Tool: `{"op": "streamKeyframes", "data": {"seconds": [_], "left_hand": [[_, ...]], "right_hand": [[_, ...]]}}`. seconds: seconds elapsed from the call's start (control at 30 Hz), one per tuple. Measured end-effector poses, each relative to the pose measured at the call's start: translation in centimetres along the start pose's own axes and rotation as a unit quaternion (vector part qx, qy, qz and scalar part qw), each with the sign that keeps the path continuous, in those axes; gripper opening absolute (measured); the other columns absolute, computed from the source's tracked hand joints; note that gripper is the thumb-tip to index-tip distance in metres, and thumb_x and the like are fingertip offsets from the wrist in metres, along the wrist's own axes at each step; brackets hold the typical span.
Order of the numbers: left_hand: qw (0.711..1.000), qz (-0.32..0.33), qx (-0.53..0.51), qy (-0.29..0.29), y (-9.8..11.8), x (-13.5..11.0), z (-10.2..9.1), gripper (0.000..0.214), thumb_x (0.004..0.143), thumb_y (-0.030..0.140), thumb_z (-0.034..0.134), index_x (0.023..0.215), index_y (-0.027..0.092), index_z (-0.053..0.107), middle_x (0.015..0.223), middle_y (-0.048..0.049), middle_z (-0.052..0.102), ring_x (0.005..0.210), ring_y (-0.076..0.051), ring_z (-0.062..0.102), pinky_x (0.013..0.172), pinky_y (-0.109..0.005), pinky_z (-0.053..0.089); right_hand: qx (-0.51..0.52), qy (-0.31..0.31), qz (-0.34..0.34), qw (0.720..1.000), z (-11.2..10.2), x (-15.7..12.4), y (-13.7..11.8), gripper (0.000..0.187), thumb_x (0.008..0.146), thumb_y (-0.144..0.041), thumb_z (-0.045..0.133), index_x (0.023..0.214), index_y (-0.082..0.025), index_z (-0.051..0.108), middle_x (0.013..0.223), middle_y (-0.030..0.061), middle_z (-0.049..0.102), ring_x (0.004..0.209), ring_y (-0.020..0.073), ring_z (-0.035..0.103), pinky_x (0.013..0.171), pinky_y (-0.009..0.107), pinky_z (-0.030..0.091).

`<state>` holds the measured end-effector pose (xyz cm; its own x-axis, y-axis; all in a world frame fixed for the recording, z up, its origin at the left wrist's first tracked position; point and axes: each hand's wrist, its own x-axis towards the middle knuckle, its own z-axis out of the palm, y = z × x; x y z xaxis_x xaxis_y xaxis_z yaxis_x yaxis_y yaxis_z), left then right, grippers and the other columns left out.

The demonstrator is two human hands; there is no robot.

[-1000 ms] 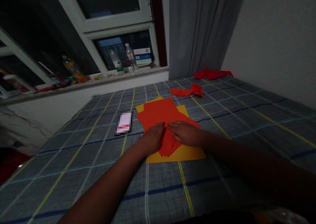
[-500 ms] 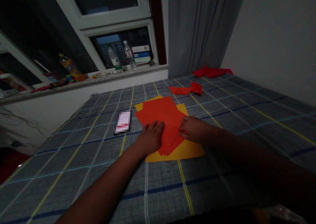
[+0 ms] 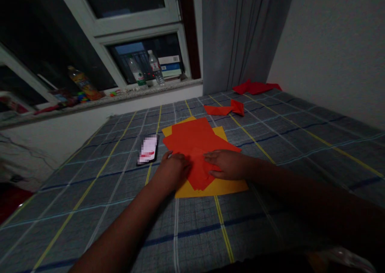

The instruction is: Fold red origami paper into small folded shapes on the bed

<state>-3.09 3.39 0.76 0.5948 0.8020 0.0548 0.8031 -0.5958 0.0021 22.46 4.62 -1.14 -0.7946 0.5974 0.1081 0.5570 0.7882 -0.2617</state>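
Orange-red paper (image 3: 192,134), with a folded part towards me, lies over yellow paper (image 3: 198,193) on a plaid cloth. My left hand (image 3: 174,168) is at the left edge of the orange-red paper, its fingers bent and closed on that edge; its thumb is mostly hidden. Flat on the folded part rests my right hand (image 3: 227,164), fingers stretched to the left and pressing on the sheet. A gap of orange-red paper shows between the two hands.
A phone (image 3: 148,149) with a blurred screen lies to the left on the plaid cloth (image 3: 114,209). Farther back are a folded red paper piece (image 3: 221,110) and more red paper (image 3: 257,87) by the curtain. Bottles (image 3: 155,67) and books (image 3: 171,68) stand on the windowsill.
My right hand has moved left from the paper's right edge and opened flat on the folded part. My left hand has shifted left, its fingers going from flat to bent.
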Motion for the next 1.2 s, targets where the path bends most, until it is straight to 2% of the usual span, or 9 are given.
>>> {"op": "streamKeyframes", "data": {"seconds": [0.13,0.27,0.43,0.57,0.67,0.77,0.83,1.03,1.2], "left_hand": [[0.998,-0.006,0.008,-0.061,0.0,-1.5,-1.3,0.024,0.095,0.023,0.052,0.107,0.03,0.071,0.111,-0.004,0.072,0.108,-0.026,0.062,0.109,-0.058,0.023],[0.997,-0.013,0.025,-0.077,0.5,-1.7,-1.8,0.028,0.093,0.016,0.049,0.102,0.029,0.072,0.105,-0.0034,0.074,0.106,-0.027,0.063,0.107,-0.059,0.024],[0.994,0.009,0.044,-0.102,1.1,-1.4,-2.2,0.021,0.092,0.016,0.05,0.091,0.023,0.07,0.093,-0.0048,0.073,0.094,-0.025,0.065,0.1,-0.052,0.034],[0.998,0.03,0.034,-0.049,1.6,-1.7,-2.7,0.018,0.091,0.032,0.058,0.101,0.022,0.068,0.103,-0.0083,0.069,0.097,-0.027,0.061,0.093,-0.048,0.04],[0.997,0.069,-0.024,-0.014,1.5,-1.6,-2.7,0.031,0.086,0.047,0.066,0.1,0.019,0.068,0.118,-0.0113,0.062,0.108,-0.029,0.057,0.095,-0.043,0.042],[0.986,0.113,-0.121,-0.014,1.0,-1.1,-2.1,0.028,0.094,0.042,0.059,0.105,0.018,0.066,0.12,-0.0107,0.061,0.109,-0.024,0.058,0.094,-0.035,0.044],[0.978,0.124,-0.165,-0.017,0.7,-0.6,-1.5,0.024,0.1,0.035,0.049,0.107,0.018,0.064,0.109,-0.0085,0.065,0.102,-0.02,0.06,0.09,-0.031,0.045],[0.98,0.017,-0.198,0.019,0.1,0.1,-0.3,0.028,0.102,0.03,0.041,0.086,0.018,0.061,0.083,-0.004,0.064,0.076,-0.016,0.059,0.07,-0.027,0.042],[0.984,-0.045,-0.165,0.051,0.1,0.6,0.7,0.027,0.102,0.031,0.04,0.089,0.019,0.061,0.089,-0.0068,0.069,0.082,-0.019,0.062,0.073,-0.028,0.042]], "right_hand": [[-0.001,-0.035,0.01,0.999,-0.8,-0.2,-0.4,0.067,0.091,-0.045,0.058,0.141,0.0,0.051,0.148,0.0227,0.048,0.139,0.0305,0.046,0.117,0.04,0.033],[0.008,-0.06,0.023,0.998,-1.2,-0.2,-0.6,0.079,0.086,-0.053,0.064,0.144,-0.002,0.048,0.151,0.0223,0.043,0.141,0.0315,0.042,0.118,0.04,0.032],[0.0,-0.044,0.014,0.999,-1.3,-0.3,-0.8,0.078,0.086,-0.057,0.065,0.141,-0.005,0.053,0.145,0.0206,0.053,0.134,0.0315,0.05,0.113,0.04,0.036],[-0.035,0.002,-0.012,0.999,-1.5,-0.4,-1.2,0.064,0.088,-0.059,0.062,0.128,-0.01,0.065,0.133,0.0178,0.064,0.124,0.0332,0.057,0.106,0.045,0.039],[-0.038,0.031,-0.033,0.998,-1.7,-0.4,-1.3,0.049,0.093,-0.054,0.057,0.115,-0.013,0.072,0.117,0.0146,0.072,0.113,0.0294,0.062,0.102,0.043,0.04],[-0.027,0.066,-0.049,0.996,-1.7,-0.3,-1.2,0.036,0.099,-0.042,0.052,0.109,-0.014,0.072,0.104,0.0111,0.075,0.102,0.0246,0.064,0.096,0.04,0.042],[-0.015,0.091,-0.058,0.994,-1.3,-0.1,-1.1,0.031,0.101,-0.034,0.048,0.106,-0.015,0.072,0.1,0.0098,0.074,0.098,0.0222,0.064,0.094,0.037,0.042],[0.027,0.155,0.01,0.987,-0.1,0.9,0.0,0.024,0.1,-0.022,0.047,0.097,-0.013,0.07,0.093,0.0094,0.071,0.093,0.0201,0.062,0.087,0.031,0.044],[-0.003,0.107,0.072,0.992,0.2,1.5,0.6,0.028,0.102,-0.024,0.044,0.098,-0.012,0.068,0.097,0.0121,0.071,0.095,0.0213,0.063,0.088,0.032,0.043]]}}
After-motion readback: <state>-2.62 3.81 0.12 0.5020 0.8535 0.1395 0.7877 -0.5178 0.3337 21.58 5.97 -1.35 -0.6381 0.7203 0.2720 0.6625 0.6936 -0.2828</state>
